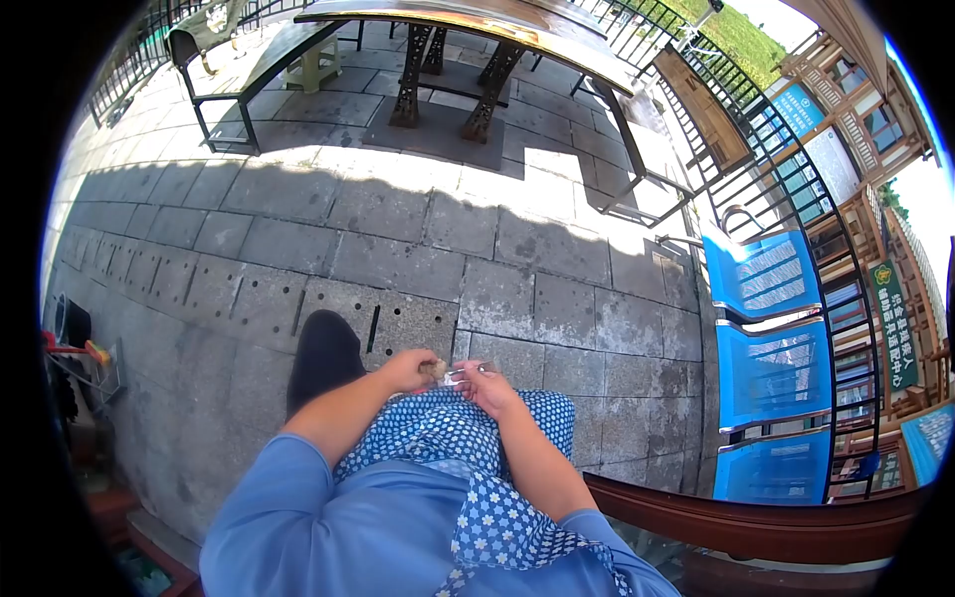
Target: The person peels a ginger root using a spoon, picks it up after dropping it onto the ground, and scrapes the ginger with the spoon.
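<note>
Small tan lump (438, 370) above the floral apron (413, 430).
Your left hand (406, 371) pinches it, fingers nearly closed; probably light, crumbly: grip its sides. Your right hand (484, 390) pinches something pale (452, 378), unclear.

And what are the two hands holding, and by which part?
The left hand pinches a small tan lump; the right hand, perhaps something small and whitish. Which part of each is held cannot be told.

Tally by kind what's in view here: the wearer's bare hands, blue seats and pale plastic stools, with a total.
Hands, left and right: 2
Blue seats: 3
Pale plastic stool: 1
Total: 6
</note>
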Motion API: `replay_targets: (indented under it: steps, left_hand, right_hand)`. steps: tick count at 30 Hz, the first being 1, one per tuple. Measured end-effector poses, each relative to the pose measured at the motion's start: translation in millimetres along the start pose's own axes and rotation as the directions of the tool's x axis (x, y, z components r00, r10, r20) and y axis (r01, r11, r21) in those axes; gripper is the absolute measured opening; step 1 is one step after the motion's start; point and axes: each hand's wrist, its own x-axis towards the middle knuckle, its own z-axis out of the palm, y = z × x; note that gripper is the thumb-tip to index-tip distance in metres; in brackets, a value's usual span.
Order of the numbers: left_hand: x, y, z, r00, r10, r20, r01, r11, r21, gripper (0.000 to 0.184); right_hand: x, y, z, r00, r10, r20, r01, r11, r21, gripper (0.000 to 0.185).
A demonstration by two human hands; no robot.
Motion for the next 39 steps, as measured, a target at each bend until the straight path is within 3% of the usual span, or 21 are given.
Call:
replay_targets:
  steps: [39]
  left_hand:
    - [3.1,-8.6,1.5,0.999,0.04,-0.035,-0.039,0.999,0.025,0.033]
  right_hand:
    - [0.6,-1.1,-1.8,1.0,0.026,0.008,-0.026,1.0,-0.012,0.031]
